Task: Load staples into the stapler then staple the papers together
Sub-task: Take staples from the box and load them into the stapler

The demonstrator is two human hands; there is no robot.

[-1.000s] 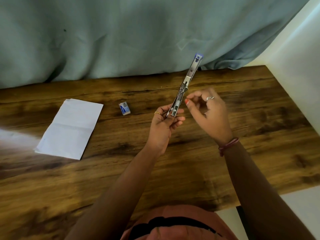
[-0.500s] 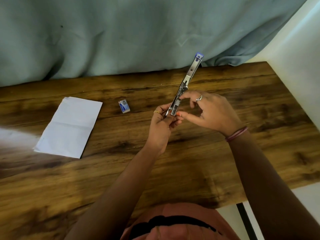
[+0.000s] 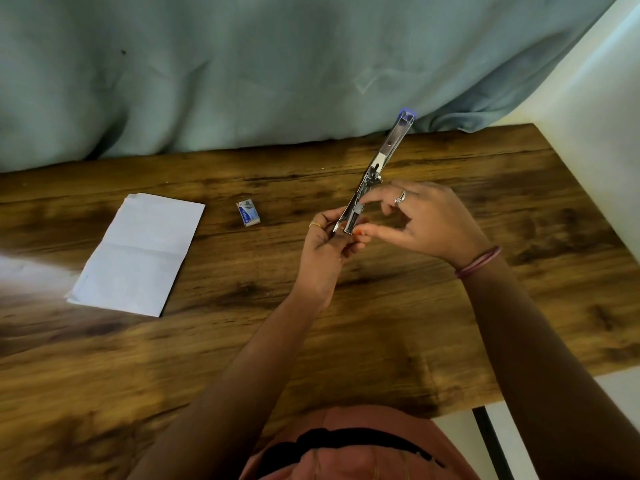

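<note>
Since the earlier frame, right hand is staying at the stapler, its fingers now lying slightly lower along the metal channel; left hand is keeping its grip unchanged.

Head view, hands: left hand is pinching the near end of the stapler between curled fingers and thumb, holding it above the desk. Stapler is swung fully open into one long strip, tilting up and away toward the blue-tipped far end. Right hand is curling beside the left, thumb tip touching the near end of the stapler, forefinger touching the channel higher up; whether staples are between those fingertips cannot be told. Both hands are meeting close together at the stapler.

Head view, surroundings: staple box is lying on the desk left of the hands, apart from them. Papers are lying flat farther left. Teal cloth is hanging behind the desk's far edge.
</note>
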